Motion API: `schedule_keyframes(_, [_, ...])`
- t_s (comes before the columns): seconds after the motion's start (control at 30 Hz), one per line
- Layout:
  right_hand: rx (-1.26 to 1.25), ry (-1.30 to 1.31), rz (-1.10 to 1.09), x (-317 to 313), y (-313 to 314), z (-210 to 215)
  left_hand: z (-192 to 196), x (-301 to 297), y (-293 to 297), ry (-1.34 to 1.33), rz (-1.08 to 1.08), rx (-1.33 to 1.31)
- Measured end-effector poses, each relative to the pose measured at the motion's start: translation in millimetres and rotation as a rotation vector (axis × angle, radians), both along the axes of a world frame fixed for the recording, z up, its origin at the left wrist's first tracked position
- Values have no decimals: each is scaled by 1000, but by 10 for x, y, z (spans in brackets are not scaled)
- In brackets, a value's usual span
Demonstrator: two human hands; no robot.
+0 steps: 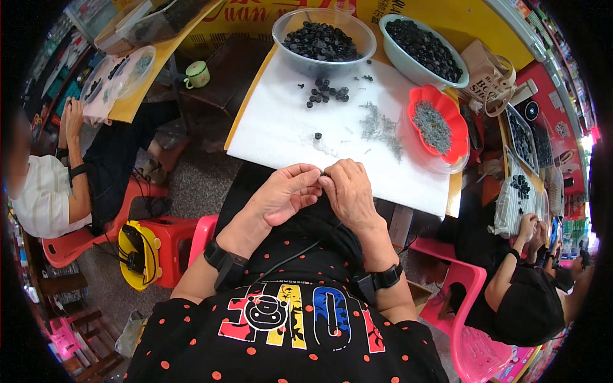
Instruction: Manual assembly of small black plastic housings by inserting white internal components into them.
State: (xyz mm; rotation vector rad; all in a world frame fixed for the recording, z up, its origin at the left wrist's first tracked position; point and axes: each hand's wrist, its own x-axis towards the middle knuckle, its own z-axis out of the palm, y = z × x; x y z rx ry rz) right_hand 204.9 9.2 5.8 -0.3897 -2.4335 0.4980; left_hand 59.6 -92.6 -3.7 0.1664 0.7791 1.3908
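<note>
My left hand (287,191) and my right hand (352,195) meet just off the near edge of a white-covered table (268,131). Their fingertips pinch a small dark piece (324,173), mostly hidden between them. Just beyond on the white sheet stands a single small black cylindrical piece (317,136). Farther back lies a loose group of small black round pieces (327,93). To the right of those, grey metal screws (380,127) are scattered in a heap. A red flower-shaped bowl (454,105) full of similar screws sits at the table's right side.
At the back stand a clear bowl (278,39) and a pale oval basin (391,48), both filled with black pieces. Co-workers sit at tables on the left (60,191) and right (533,293). A pink chair (469,281) and a red stool (172,249) flank me.
</note>
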Motion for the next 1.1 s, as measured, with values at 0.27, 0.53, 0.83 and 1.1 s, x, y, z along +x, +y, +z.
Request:
schedule_keyframes(0.27, [61, 92, -97, -56, -22, -122, -79, 95, 32, 103, 80, 27])
schedule_keyframes(0.53, [-113, 174, -188, -91, -81, -237, -229, 242, 87, 278, 222, 230])
schedule_keyframes(0.83, [-503, 146, -239, -136, -195, -166, -239, 206, 103, 583, 271, 303])
schedule_keyframes(1.1, [-829, 167, -206, -126, -198, -90, -152, 179, 105, 715, 251, 265])
